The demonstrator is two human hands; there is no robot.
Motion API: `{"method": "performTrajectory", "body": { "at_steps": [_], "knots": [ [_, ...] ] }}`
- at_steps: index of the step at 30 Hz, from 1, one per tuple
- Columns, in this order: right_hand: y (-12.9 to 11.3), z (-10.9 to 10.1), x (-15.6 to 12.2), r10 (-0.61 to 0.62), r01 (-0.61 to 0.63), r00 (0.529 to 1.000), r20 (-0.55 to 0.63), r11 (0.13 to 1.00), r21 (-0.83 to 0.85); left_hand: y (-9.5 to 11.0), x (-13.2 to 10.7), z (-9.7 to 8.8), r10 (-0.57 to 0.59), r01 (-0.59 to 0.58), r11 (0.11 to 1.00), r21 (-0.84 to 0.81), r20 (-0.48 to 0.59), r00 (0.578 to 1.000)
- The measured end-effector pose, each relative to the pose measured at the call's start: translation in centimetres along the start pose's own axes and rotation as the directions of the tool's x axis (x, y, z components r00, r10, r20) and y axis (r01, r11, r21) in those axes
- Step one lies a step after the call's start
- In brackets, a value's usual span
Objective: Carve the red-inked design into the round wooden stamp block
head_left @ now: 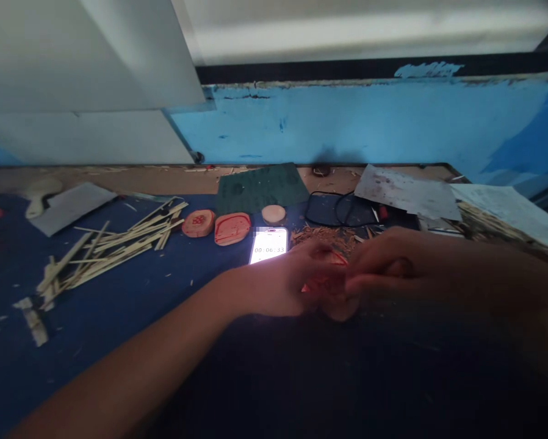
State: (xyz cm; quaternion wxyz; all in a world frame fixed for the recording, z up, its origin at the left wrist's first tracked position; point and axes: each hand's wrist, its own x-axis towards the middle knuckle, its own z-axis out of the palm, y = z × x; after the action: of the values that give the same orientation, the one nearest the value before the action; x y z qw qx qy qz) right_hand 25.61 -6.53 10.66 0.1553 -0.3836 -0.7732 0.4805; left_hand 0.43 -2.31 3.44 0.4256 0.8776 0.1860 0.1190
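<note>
My left hand (283, 283) and my right hand (388, 268) meet over the blue table cover (118, 317), fingers closed together around a small reddish carved piece (322, 281) that shows only in part between them. Just beyond the hands lies a lit phone (268, 245) showing a running timer. Reddish shavings (322, 235) are scattered behind my hands. Both hands are dim and slightly blurred.
Two reddish carved oval blocks (198, 223) (232, 228) and a pale round disc (273, 213) lie left of the phone. A pile of thin wooden sticks (113, 244) is further left. Green sandpaper (260, 186), a black cable (342, 210) and papers (406, 192) sit near the blue wall.
</note>
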Motion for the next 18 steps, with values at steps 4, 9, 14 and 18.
{"method": "performTrajectory", "body": {
  "at_steps": [4, 9, 14, 18],
  "knots": [
    [1.7, 2.0, 1.9, -0.085, 0.078, 0.996, 0.02, 0.972, 0.224, -0.1, 0.0, 0.0, -0.026, 0.026, 1.0, 0.009, -0.019, 0.999],
    [4.4, 4.9, 2.7, -0.134, 0.189, 0.981, -0.138, 0.794, 0.578, -0.6, -0.2, 0.0, -0.017, 0.019, 0.997, 0.075, -0.023, 1.0],
    [5.3, 5.8, 2.7, -0.287, 0.386, 0.923, -0.257, 0.704, 0.597, -1.1, -0.2, -0.3, 0.013, -0.013, 1.0, 0.024, 0.003, 1.0],
    [4.9, 6.1, 2.1, -0.312, 0.401, 0.916, -0.253, 0.749, 0.528, -1.5, -0.1, -0.5, 0.01, -0.01, 1.0, 0.015, 0.036, 0.999]
  ]
}}
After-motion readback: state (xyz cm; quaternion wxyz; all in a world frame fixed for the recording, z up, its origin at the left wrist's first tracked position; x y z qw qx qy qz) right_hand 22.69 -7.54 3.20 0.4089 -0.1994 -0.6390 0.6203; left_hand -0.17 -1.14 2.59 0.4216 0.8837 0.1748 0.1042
